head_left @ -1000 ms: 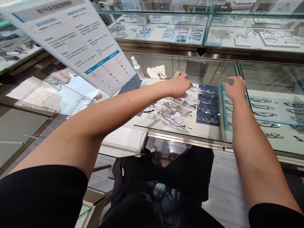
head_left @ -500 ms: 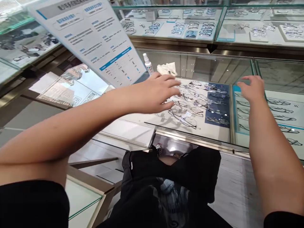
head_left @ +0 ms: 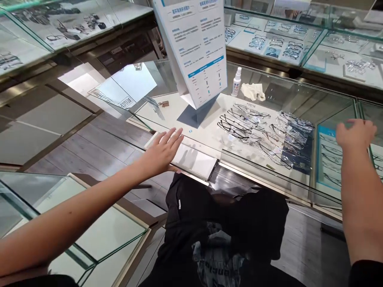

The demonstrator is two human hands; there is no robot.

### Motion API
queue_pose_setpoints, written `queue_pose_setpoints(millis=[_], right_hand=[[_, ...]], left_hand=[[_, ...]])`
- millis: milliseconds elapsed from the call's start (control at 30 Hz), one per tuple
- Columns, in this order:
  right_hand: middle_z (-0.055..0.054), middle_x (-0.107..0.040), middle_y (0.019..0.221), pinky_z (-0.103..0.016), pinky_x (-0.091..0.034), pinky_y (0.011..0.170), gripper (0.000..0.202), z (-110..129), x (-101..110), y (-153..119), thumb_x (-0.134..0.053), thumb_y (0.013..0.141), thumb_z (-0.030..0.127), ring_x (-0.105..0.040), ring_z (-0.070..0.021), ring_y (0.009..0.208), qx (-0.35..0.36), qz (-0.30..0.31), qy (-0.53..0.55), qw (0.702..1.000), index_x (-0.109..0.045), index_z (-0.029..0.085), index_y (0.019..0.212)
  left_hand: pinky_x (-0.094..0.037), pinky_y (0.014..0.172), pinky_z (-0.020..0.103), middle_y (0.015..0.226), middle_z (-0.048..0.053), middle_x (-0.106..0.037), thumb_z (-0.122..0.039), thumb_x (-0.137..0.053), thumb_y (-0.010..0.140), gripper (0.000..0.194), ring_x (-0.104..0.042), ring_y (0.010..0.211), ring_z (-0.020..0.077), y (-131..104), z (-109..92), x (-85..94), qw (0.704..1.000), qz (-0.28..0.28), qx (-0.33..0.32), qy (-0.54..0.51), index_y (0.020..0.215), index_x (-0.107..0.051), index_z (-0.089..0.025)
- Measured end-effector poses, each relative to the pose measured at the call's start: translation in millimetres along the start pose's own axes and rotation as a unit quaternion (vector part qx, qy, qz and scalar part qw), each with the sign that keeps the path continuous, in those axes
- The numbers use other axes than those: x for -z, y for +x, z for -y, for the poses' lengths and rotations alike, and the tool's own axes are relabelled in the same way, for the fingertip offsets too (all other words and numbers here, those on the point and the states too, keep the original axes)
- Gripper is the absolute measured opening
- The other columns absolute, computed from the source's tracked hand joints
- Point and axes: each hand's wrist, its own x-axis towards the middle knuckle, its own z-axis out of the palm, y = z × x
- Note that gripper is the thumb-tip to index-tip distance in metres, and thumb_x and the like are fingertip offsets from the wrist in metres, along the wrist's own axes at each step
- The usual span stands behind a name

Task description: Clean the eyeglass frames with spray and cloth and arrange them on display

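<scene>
My left hand (head_left: 164,153) is open, its fingers stretched out at the counter's front edge. Under and beside it is a white panel (head_left: 197,161), perhaps an open drawer; whether the hand presses on it I cannot tell. Farther right, my right hand (head_left: 356,134) is over the glass counter with its fingers curved and apart, and I see nothing in it. Below that hand, eyeglasses (head_left: 330,159) lie on a blue-edged display sheet. Between the hands, several pairs of eyeglasses (head_left: 236,127) spread over the pale display surface, some on a dark blue sheet (head_left: 306,155).
A printed sign (head_left: 203,52) stands on the counter. Behind the glasses are a white spray bottle (head_left: 236,82) and a crumpled cream cloth (head_left: 253,91). Glass showcases (head_left: 287,38) run along the back. Another glass case (head_left: 119,227) has its corner at my lower left.
My left hand has moved from above the eyeglasses left to the counter's front edge. The view has swung left. My right hand stays over the counter's right part.
</scene>
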Motion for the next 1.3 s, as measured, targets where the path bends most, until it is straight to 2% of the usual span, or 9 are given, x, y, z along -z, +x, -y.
queue_pose_setpoints(millis=[133, 300, 500, 767, 933, 1033, 1100, 1167, 1300], right_hand=[[-0.035, -0.054, 0.154, -0.065, -0.034, 0.121, 0.056, 26.9, 23.1, -22.1, -0.05, 0.097, 0.037, -0.046, -0.0447, 0.148, -0.11, 0.033, 0.024, 0.993, -0.067, 0.016, 0.146], [-0.034, -0.052, 0.161, -0.057, -0.031, 0.127, 0.064, 37.6, 40.4, -43.1, -0.041, 0.1, 0.033, -0.043, -0.0433, 0.153, -0.111, 0.076, 0.022, 0.991, -0.059, 0.006, 0.156], [-0.035, -0.044, 0.167, -0.057, -0.026, 0.125, 0.068, 32.3, 40.4, -49.4, -0.035, 0.105, 0.04, -0.034, -0.0437, 0.152, -0.114, 0.114, 0.013, 0.987, -0.049, 0.005, 0.162], [-0.033, -0.036, 0.17, -0.055, -0.023, 0.122, 0.071, 28.0, 34.4, -45.4, -0.03, 0.108, 0.043, -0.027, -0.0425, 0.149, -0.124, 0.138, 0.014, 0.982, -0.04, 0.005, 0.167], [-0.033, -0.033, 0.171, -0.056, -0.023, 0.121, 0.069, 25.9, 27.5, -40.7, -0.028, 0.11, 0.043, -0.023, -0.0411, 0.15, -0.135, 0.147, 0.006, 0.98, -0.036, 0.006, 0.168], [-0.032, -0.033, 0.172, -0.057, -0.023, 0.122, 0.07, 26.2, 24.6, -38.9, -0.029, 0.11, 0.044, -0.024, -0.0412, 0.15, -0.138, 0.149, 0.0, 0.979, -0.037, 0.007, 0.169], [-0.032, -0.033, 0.172, -0.057, -0.023, 0.122, 0.071, 26.6, 23.5, -38.6, -0.029, 0.11, 0.045, -0.025, -0.0416, 0.149, -0.136, 0.147, -0.003, 0.98, -0.037, 0.006, 0.169], [-0.032, -0.034, 0.171, -0.057, -0.024, 0.122, 0.071, 26.7, 22.5, -38.8, -0.028, 0.109, 0.045, -0.025, -0.0418, 0.149, -0.132, 0.145, -0.007, 0.981, -0.036, 0.005, 0.168], [-0.038, -0.036, 0.164, -0.062, -0.029, 0.117, 0.071, 25.0, 20.5, -38.9, -0.025, 0.108, 0.042, -0.027, -0.0437, 0.145, -0.111, 0.133, -0.021, 0.985, -0.038, 0.0, 0.164]], left_hand=[[-0.015, 0.139, 0.06, 0.186, 0.02, -0.021, -0.058, -0.089, 0.079, 0.099, -0.018, 0.174, 0.0449, 9.3, 6.0, -0.9, 0.999, -0.038, -0.028, -0.026, 0.161, -0.053, -0.015], [-0.015, 0.139, 0.061, 0.185, 0.024, -0.021, -0.066, -0.079, 0.087, 0.116, -0.015, 0.175, 0.0441, 29.9, 17.2, -10.4, 0.995, -0.08, 0.001, -0.056, 0.176, -0.03, -0.01], [-0.022, 0.138, 0.061, 0.186, 0.02, -0.025, -0.069, -0.065, 0.095, 0.107, -0.018, 0.174, 0.042, 49.9, 21.5, -25.0, 0.988, -0.117, 0.028, -0.101, 0.178, -0.027, -0.015], [-0.029, 0.135, 0.062, 0.181, 0.022, -0.037, -0.064, -0.055, 0.104, 0.088, -0.025, 0.173, 0.0409, 58.2, 7.1, -36.8, 0.975, -0.177, 0.074, -0.109, 0.172, -0.038, -0.012], [-0.031, 0.133, 0.062, 0.179, 0.02, -0.041, -0.064, -0.05, 0.106, 0.083, -0.026, 0.172, 0.0392, 64.1, 1.9, -41.1, 0.969, -0.187, 0.112, -0.118, 0.172, -0.035, -0.016], [-0.033, 0.132, 0.062, 0.181, 0.023, -0.035, -0.06, -0.048, 0.106, 0.085, -0.024, 0.172, 0.0431, 61.9, -5.7, -25.8, 0.978, -0.144, 0.113, -0.103, 0.173, -0.031, -0.011], [-0.039, 0.125, 0.067, 0.179, 0.031, -0.034, -0.059, -0.056, 0.101, 0.093, -0.03, 0.167, 0.0531, 61.1, -19.8, -1.8, 0.985, -0.096, 0.115, -0.084, 0.173, -0.032, -0.006], [-0.046, 0.116, 0.068, 0.169, 0.035, -0.045, -0.06, -0.064, 0.096, 0.095, -0.044, 0.156, 0.0566, 65.5, -42.9, 31.7, 0.989, -0.084, 0.103, -0.072, 0.171, -0.037, -0.008], [-0.054, 0.106, 0.052, 0.131, 0.018, -0.074, -0.041, -0.052, 0.107, 0.048, -0.069, 0.125, 0.0376, 101.4, -104.5, 100.1, 0.984, -0.124, -0.082, -0.102, 0.148, -0.068, -0.022]])
